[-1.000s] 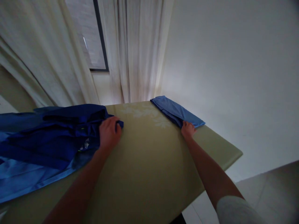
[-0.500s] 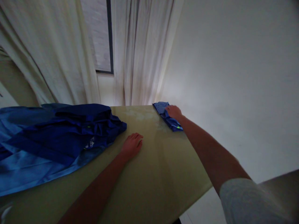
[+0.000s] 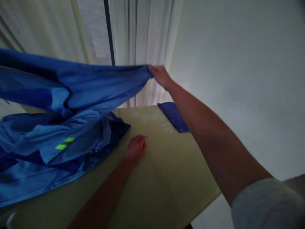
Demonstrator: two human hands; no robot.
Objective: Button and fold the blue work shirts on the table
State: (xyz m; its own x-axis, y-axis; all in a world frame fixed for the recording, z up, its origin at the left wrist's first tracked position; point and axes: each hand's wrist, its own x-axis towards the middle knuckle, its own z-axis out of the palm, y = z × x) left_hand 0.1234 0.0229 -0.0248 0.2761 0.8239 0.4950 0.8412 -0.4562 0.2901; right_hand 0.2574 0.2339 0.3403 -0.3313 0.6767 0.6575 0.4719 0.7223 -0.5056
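My right hand (image 3: pixel 160 75) is raised above the table and pinches the edge of a blue garment (image 3: pixel 78 87), which stretches away to the left in the air. My left hand (image 3: pixel 136 148) lies flat on the yellow-green table (image 3: pixel 162 178), fingers out, holding nothing, just right of a heap of blue clothes (image 3: pixel 47 156). One piece in the heap shows a bright green stripe (image 3: pixel 64 143). A small folded blue cloth (image 3: pixel 175 116) lies at the table's far right edge, partly behind my right arm.
White curtains (image 3: pixel 140 35) and a dark window frame (image 3: pixel 107 31) stand behind the table. A plain white wall (image 3: pixel 238 70) is on the right, with pale floor (image 3: pixel 209 213) below the table's right edge.
My right hand left the folded cloth, took a blue garment from the heap and lifted it high. My left hand moved off the heap and now rests flat on the table.
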